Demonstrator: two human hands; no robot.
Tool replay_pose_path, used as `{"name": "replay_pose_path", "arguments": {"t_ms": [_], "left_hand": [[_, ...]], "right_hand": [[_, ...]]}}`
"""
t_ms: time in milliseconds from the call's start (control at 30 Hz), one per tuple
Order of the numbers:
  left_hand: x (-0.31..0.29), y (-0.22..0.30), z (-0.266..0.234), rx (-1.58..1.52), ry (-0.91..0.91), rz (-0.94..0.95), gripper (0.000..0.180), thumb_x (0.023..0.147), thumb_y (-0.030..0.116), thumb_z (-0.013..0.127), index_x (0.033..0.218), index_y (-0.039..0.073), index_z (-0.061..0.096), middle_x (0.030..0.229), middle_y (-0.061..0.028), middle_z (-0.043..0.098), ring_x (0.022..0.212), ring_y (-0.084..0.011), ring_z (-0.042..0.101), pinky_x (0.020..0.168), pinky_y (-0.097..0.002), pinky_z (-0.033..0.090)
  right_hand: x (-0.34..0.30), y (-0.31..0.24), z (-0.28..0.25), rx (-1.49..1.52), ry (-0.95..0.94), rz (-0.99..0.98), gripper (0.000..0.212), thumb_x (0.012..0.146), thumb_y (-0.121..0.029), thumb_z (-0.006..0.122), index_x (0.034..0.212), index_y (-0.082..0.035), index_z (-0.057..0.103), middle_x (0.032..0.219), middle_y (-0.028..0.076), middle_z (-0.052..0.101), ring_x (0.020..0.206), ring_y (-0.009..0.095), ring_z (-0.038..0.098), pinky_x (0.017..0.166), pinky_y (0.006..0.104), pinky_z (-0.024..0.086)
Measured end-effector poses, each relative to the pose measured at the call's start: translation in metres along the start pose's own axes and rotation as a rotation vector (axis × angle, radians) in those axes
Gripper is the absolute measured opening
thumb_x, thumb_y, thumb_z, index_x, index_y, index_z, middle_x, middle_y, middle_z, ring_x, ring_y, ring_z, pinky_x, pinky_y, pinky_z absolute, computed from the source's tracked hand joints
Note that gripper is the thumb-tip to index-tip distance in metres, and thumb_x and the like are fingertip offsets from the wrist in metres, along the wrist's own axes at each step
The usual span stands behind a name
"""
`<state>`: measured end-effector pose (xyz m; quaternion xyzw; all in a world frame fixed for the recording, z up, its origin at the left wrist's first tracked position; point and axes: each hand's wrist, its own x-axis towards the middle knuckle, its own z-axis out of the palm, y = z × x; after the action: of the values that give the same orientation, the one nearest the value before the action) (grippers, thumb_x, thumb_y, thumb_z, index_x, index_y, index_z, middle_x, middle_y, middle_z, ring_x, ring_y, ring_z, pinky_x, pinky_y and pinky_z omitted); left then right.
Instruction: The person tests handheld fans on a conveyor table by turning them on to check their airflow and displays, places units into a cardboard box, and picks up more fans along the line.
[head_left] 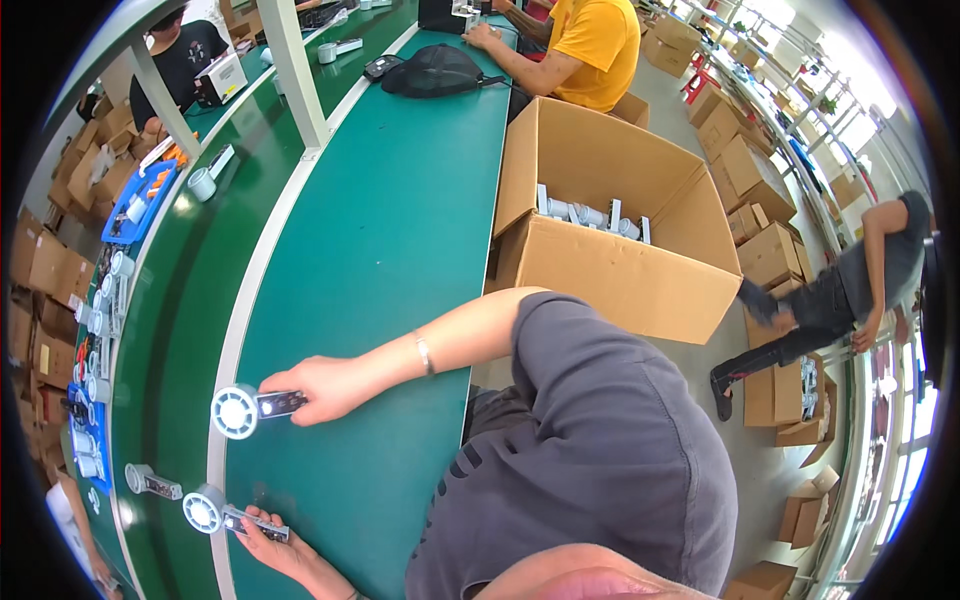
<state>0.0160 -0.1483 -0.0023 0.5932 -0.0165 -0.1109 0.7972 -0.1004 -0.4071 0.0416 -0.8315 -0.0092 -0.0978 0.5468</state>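
Observation:
My right hand point(328, 388), reaching left across the green bench, is closed round the dark, open-faced handle of a handheld fan point(236, 412). This fan has a pale grey round head with spokes, pointing left over the bench's light edge rail. Lower down, my left hand point(268, 545) grips a second, similar handheld fan point(204, 509) by its handle. Its spoked head lies at the same rail, and circuit parts show in the handle. Just left of it, a third fan point(152, 482) lies on the green conveyor belt.
A large open cardboard box point(620, 275) with several fan parts stands beyond the bench point(370, 220). A black cap point(440, 72) lies at the far end, near a person in yellow point(600, 50). Blue trays point(140, 205) with parts line the belt's far side. Another person walks at right.

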Motion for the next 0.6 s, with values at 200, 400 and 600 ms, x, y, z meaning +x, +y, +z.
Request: {"name": "replay_pose_path", "arguments": {"t_ms": [200, 400, 600], "left_hand": [[0.004, 0.002, -0.006, -0.021, -0.068, 0.004, 0.029, 0.09, 0.015, 0.048, 0.115, 0.001, 0.044, 0.083, -0.0029, 0.051, 0.066, -0.0061, 0.043, 0.053, -0.0189, 0.035], [-0.001, 0.005, 0.001, -0.06, -0.086, 0.014, 0.024, 0.089, 0.011, 0.049, 0.11, 0.001, 0.044, 0.081, -0.0045, 0.052, 0.063, -0.0067, 0.045, 0.049, -0.0181, 0.037], [-0.003, 0.006, 0.002, -0.074, -0.099, 0.012, 0.021, 0.088, 0.009, 0.049, 0.108, 0.003, 0.044, 0.078, -0.0037, 0.053, 0.061, -0.0068, 0.046, 0.048, -0.0183, 0.036]], "right_hand": [[-0.044, -0.033, -0.036, -0.048, -0.014, -0.061, 0.042, 0.074, -0.011, 0.053, 0.116, -0.006, 0.049, 0.087, 0.014, 0.06, 0.077, 0.025, 0.059, 0.067, 0.0353, 0.047], [-0.072, -0.032, -0.048, -0.42, -0.399, 0.187, 0.046, 0.075, -0.014, 0.054, 0.119, -0.005, 0.048, 0.092, 0.018, 0.06, 0.081, 0.029, 0.059, 0.07, 0.0373, 0.047], [-0.082, -0.028, -0.048, -0.266, -0.371, 0.235, 0.05, 0.079, -0.014, 0.057, 0.126, -0.005, 0.043, 0.104, 0.018, 0.059, 0.086, 0.028, 0.06, 0.077, 0.0321, 0.048]]}}
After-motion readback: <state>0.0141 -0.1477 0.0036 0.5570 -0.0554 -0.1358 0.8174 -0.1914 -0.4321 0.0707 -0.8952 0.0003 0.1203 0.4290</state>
